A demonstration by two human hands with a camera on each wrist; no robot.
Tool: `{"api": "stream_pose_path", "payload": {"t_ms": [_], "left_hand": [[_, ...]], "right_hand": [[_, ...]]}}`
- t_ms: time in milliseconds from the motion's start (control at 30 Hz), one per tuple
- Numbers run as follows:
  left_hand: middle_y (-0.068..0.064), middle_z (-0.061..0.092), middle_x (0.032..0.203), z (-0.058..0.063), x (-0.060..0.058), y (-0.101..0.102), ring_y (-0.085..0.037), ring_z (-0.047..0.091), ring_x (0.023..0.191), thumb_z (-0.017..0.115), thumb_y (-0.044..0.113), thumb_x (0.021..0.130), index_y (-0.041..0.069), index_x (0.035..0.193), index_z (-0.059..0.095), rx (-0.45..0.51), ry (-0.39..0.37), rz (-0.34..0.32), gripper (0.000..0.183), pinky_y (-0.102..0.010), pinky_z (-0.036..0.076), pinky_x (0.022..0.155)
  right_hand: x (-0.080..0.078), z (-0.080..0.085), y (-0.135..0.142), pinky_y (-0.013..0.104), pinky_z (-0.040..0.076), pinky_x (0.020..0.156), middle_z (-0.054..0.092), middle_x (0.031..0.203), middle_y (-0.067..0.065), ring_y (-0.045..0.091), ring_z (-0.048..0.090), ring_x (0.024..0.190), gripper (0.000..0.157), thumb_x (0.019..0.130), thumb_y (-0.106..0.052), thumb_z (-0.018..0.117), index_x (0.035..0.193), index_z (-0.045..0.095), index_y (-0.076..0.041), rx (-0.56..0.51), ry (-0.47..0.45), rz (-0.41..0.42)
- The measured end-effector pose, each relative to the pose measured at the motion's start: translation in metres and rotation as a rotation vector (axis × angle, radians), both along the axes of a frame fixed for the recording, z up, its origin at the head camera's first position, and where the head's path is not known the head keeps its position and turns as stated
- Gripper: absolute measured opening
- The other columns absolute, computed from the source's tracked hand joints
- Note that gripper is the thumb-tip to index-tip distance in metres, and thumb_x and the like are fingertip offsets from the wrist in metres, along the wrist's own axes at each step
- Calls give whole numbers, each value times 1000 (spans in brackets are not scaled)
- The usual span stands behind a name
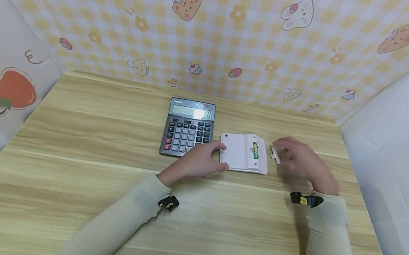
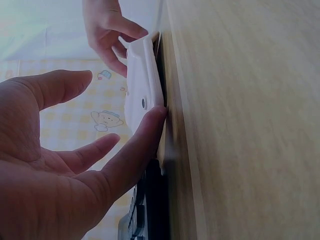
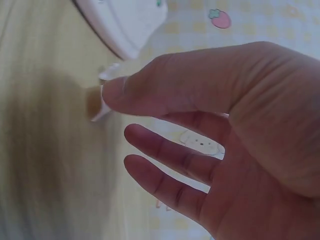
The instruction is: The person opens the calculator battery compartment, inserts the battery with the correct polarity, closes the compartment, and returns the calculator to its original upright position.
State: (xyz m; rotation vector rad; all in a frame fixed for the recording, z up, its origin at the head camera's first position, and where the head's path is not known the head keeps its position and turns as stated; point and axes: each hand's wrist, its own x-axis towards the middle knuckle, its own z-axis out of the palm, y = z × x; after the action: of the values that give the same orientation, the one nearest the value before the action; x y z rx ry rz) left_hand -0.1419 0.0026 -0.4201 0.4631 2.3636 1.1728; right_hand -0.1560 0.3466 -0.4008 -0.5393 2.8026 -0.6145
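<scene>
A white calculator-shaped device [image 1: 235, 151] lies back side up, with a green battery [image 1: 255, 150] in its uncovered slot. My left hand [image 1: 203, 159] is at its left edge, fingers spread; in the left wrist view one fingertip touches the near corner of the device [image 2: 141, 85]. To the right of the device lies a small white battery cover [image 1: 275, 155]. My right hand [image 1: 301, 160] hovers right beside the cover with loosely bent fingers. From the right wrist, my thumb overlaps the cover [image 3: 101, 111], hiding part of it.
A dark grey desk calculator [image 1: 187, 128], its display showing 0, lies left of the white device, close to my left hand. A checked cloth [image 1: 213, 34] hangs behind the wooden table [image 1: 195, 225], with white cloths at both sides.
</scene>
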Motion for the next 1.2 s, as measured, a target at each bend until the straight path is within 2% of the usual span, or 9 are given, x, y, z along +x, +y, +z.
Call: {"api": "stream_pose_path", "payload": {"t_ms": [100,233,633,800,933,1200], "left_hand": [[-13,50,168,0,0,0,-28,48,154,80,34,100,10,155,60,-1,0,-1,63,-51,43,121],[-13,51,168,0,0,1,-27,50,151,80,34,101,10,155,60,-4,-3,-2,63,-51,45,119],[-13,50,168,1,1,0,-28,48,154,80,35,101,11,155,60,-9,-6,-2,63,-52,43,121],[-13,50,168,0,1,1,-27,50,151,80,34,101,10,154,61,-10,-7,-1,62,-51,45,119],[-13,50,168,0,1,1,-27,50,150,80,34,101,11,154,61,-10,-5,-1,62,-51,45,119],[-13,50,168,1,0,0,-27,49,152,80,34,101,10,154,61,-4,-3,-2,62,-51,44,120]], "right_hand": [[0,-3,-2,64,53,104,63,148,22,45,65,125,65,82,14,82,143,67,0,1,-34,-16],[1,-6,-4,63,53,102,65,146,21,43,66,124,64,81,14,81,142,69,-2,16,-35,-23],[1,-7,-9,57,56,96,68,137,17,38,67,116,53,84,10,84,134,74,-4,53,-14,-27],[1,-6,-11,58,57,96,63,139,18,38,66,117,59,86,6,84,142,67,2,72,-18,-37],[1,-3,-12,59,56,98,62,142,19,39,65,120,62,86,4,84,145,64,4,63,-11,-42],[3,3,-17,56,58,93,65,138,15,37,68,116,54,86,2,80,139,69,0,-1,50,-4]]}}
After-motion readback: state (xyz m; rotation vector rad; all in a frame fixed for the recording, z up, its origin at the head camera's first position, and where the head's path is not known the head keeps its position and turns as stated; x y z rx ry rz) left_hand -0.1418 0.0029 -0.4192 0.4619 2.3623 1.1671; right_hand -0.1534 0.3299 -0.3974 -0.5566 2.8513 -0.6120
